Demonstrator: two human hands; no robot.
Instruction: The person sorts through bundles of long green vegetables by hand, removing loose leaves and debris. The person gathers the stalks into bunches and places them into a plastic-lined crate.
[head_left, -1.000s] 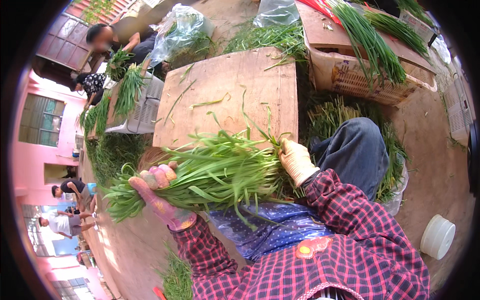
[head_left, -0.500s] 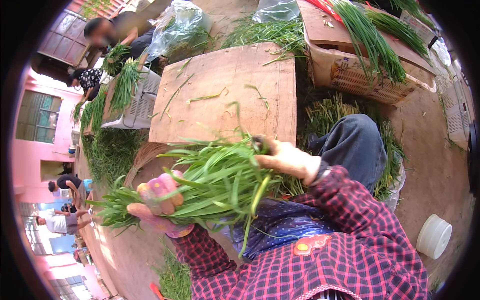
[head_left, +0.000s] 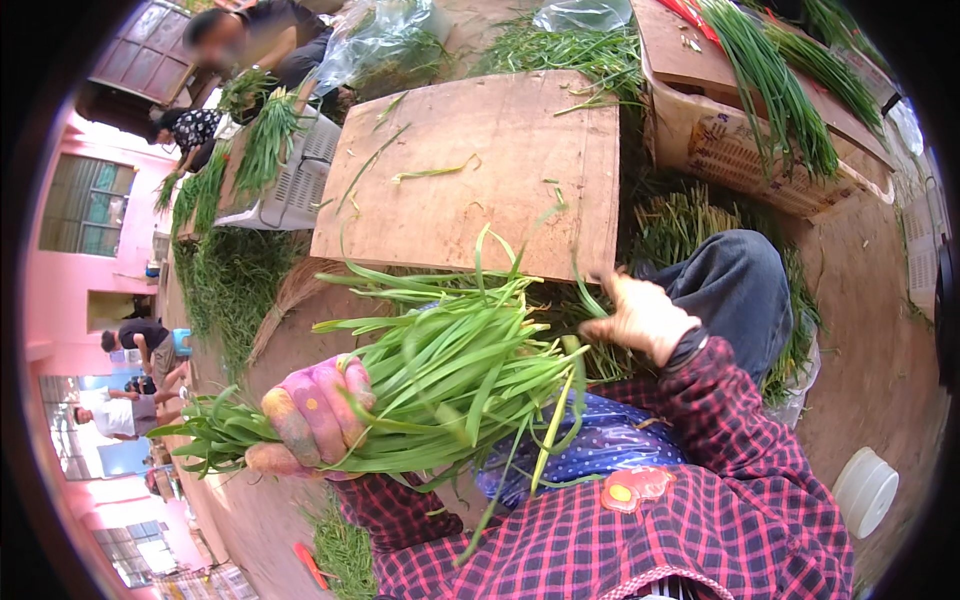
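Observation:
My left hand [head_left: 313,415], in a pink and purple patterned glove, is closed around a thick bunch of green chives [head_left: 470,375]. The bunch lies sideways above my lap, its leafy tips out to the left and its looser end fanned to the right. Just right of that end is my right hand [head_left: 645,318], bare and apart from the bunch. Its fingers are bent and somewhat blurred, and a thin loose chive leaf [head_left: 584,288] shows between thumb and forefinger. Below the bunch a blue dotted apron [head_left: 610,428] covers my lap.
A wooden board [head_left: 480,190] with chive scraps lies ahead. White crates [head_left: 300,180] and a second board-topped crate [head_left: 760,160] hold more chives. A white bucket [head_left: 866,492] stands at the right. Heaps of chives [head_left: 230,300] lie on the ground; a person [head_left: 265,40] sits at the far left.
My right hand has moved away from the bunch to the right, a loose leaf at its fingers. The left hand keeps its hold. The whole view has shifted slightly.

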